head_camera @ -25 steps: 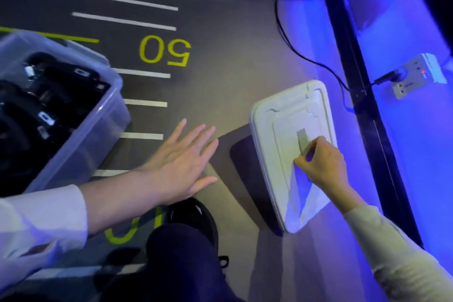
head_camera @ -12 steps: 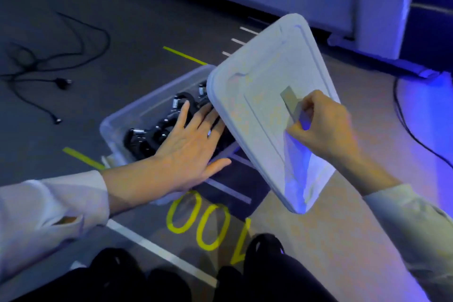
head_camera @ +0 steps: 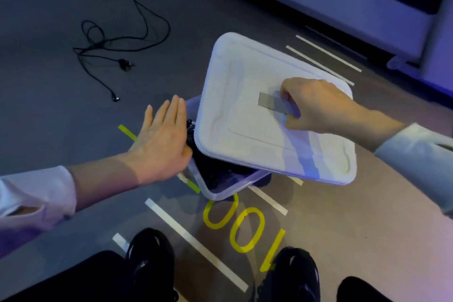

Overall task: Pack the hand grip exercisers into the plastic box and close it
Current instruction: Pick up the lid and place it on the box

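A clear plastic box stands on the floor ahead of my feet, with black hand grip exercisers inside, mostly hidden. The white lid hovers over the box, tilted and shifted right, covering most of the opening. My right hand pinches the grey tab in the lid's middle. My left hand lies flat with fingers extended against the box's left rim, holding nothing.
A black cable with a plug lies loose on the grey floor at the far left. White and yellow tape marks and a yellow "100" are on the floor. My black shoes are near the bottom edge. A white wheeled base runs along the back.
My right hand lifted the lid from the floor on the right and carried it left over the box. My left hand moved to the box's left rim. My head turned toward the box.
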